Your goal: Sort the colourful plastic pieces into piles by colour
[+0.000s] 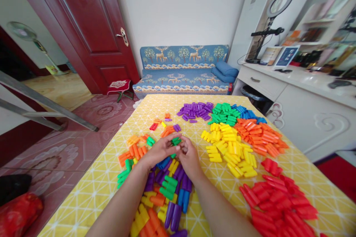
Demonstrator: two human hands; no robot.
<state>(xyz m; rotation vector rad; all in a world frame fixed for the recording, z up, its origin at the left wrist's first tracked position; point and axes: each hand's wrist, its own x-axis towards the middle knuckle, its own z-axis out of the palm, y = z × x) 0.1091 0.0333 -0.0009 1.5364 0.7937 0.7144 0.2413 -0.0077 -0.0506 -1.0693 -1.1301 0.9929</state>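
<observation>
My left hand (pixel 161 148) and my right hand (pixel 189 155) meet over the near part of the table, fingers curled toward each other. Between their fingertips shows a small cluster of green plastic caps (pixel 176 141), partly hidden by the fingers. Under my wrists lies a mixed heap of joined tube-shaped caps. It includes purple caps (pixel 176 216), green caps (pixel 168 187), blue caps (pixel 184 199) and orange caps (pixel 154 222). Left of my left hand, more orange caps (pixel 136 152) and green caps (pixel 124 173) are scattered.
Sorted by colour, piles of purple (pixel 196 110), green (pixel 224 114), blue (pixel 247 112), orange (pixel 260 136), yellow (pixel 232 148) and red caps (pixel 280 200) spread along the far and right sides of the yellow patterned tablecloth (pixel 94 192). A blue sofa (pixel 178 76) stands beyond.
</observation>
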